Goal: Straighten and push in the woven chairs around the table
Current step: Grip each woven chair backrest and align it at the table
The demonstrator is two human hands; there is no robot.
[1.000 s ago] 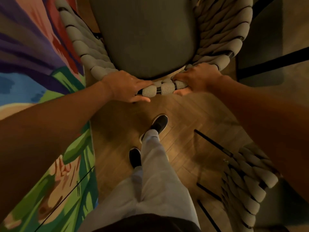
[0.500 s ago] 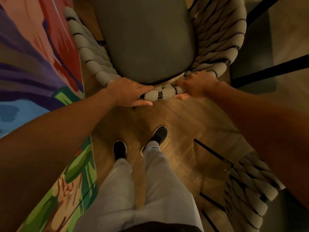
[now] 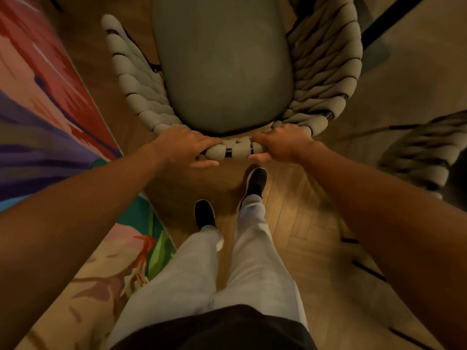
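A woven chair [image 3: 326, 59] with thick grey rope sides and a grey-green seat cushion [image 3: 222, 64] stands directly in front of me, seen from above. My left hand [image 3: 184, 145] grips the top rail of its backrest on the left. My right hand [image 3: 283, 142] grips the same rail on the right. A short stretch of wrapped rail shows between the two hands. The table is not clearly visible; only dark bars show at the upper right.
A colourful painted wall or panel [image 3: 45, 117] runs close along the left. A second woven chair [image 3: 424, 157] stands at the right edge. My feet in dark shoes [image 3: 255, 183] stand on herringbone wood floor [image 3: 303, 223] just behind the chair.
The chair has slid forward, away from me, with both hands still on its back rail. My feet have stepped forward behind it, and the second chair now shows higher at the right.
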